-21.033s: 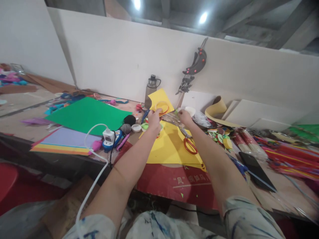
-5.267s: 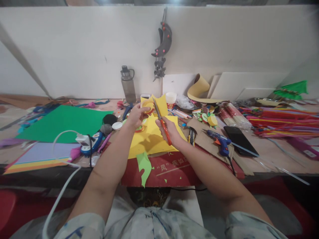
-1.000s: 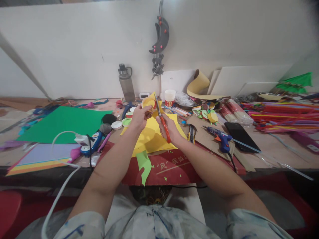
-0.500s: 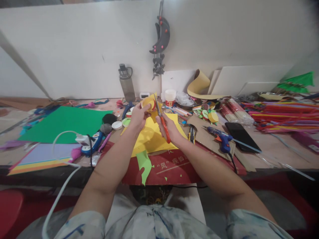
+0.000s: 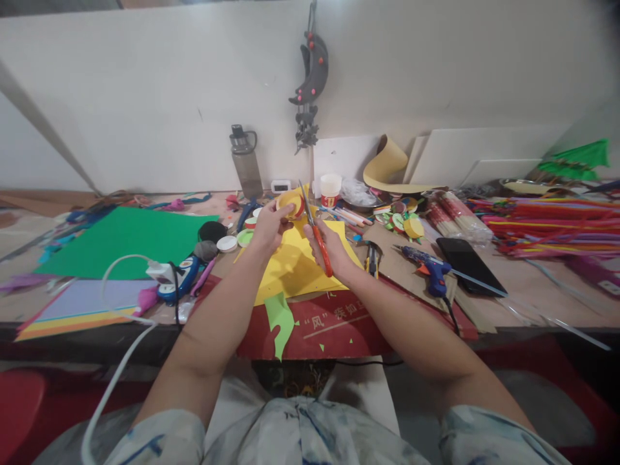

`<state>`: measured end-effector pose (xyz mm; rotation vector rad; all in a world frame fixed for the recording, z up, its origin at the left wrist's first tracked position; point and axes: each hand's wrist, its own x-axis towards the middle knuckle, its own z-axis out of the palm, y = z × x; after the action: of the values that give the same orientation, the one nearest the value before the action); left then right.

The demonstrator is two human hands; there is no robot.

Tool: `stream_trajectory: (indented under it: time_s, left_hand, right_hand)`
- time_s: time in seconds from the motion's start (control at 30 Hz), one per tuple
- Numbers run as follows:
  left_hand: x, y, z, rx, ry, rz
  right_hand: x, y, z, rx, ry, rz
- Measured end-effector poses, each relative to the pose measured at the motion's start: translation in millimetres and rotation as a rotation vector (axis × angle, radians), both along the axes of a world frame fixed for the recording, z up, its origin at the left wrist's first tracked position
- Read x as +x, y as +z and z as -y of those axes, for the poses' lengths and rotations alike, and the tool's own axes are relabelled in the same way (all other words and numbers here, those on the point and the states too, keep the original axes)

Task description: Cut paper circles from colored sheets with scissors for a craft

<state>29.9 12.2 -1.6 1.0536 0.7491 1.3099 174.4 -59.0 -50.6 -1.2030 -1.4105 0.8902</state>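
Note:
My left hand (image 5: pixel 272 223) pinches a round yellow disc with a red rim (image 5: pixel 293 205), with yellow paper around its far side. In my right hand (image 5: pixel 330 248) are orange-handled scissors (image 5: pixel 320 247), their blades pointing up and away along the disc's right edge. Whether the blades bite into the paper is too small to tell. Below both hands lies a yellow paper sheet (image 5: pixel 285 270) on a dark red board (image 5: pixel 334 339). A cut light green paper strip (image 5: pixel 279 323) and several green scraps rest on the board's near part.
On the right lie a utility knife (image 5: pixel 372 259), a blue glue gun (image 5: pixel 436 276), a black phone (image 5: pixel 471 266) and pipe cleaners (image 5: pixel 542 223). Green paper (image 5: pixel 130 242), a white cable (image 5: pixel 119 368) and a white lid (image 5: pixel 227 243) are leftward. A bottle (image 5: pixel 246 165) and paper cup (image 5: pixel 330 189) stand behind.
Both hands stay nearly in place. The disc and the yellow paper around it have shifted slightly to the right and down, and the scissors' blades have moved slightly against them.

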Motion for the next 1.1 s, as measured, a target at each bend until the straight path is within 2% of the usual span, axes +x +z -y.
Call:
stream_trajectory:
  time_s: [0.33,0.6,0.8,0.97,1.1]
  left_hand:
    - [-1.7,-3.7,-6.9,-0.012,0.082,0.048]
    - [5.4,-3.6,-4.5,-0.086,0.113,0.088]
    - [8.5,-9.0,-2.8,-0.033,0.101,0.103]
    - [9.5,-15.1,-0.9,0.054,0.047,0.09]
    - [9.1,-15.5,-1.6,0.064,0.043,0.082]
  right_hand:
    - [-3.5,4.3,3.5,-0.012,0.0,0.009]
    - [-8.4,-2.2,-2.4,-0.011,0.05,-0.061]
    - [-8.2,-1.5,-1.2,0.019,0.064,-0.06]
    - [-2.3,-11.6,-8.5,0.037,0.023,-0.058]
    - [-0.7,-14.8,-9.4,0.041,0.016,-0.053]
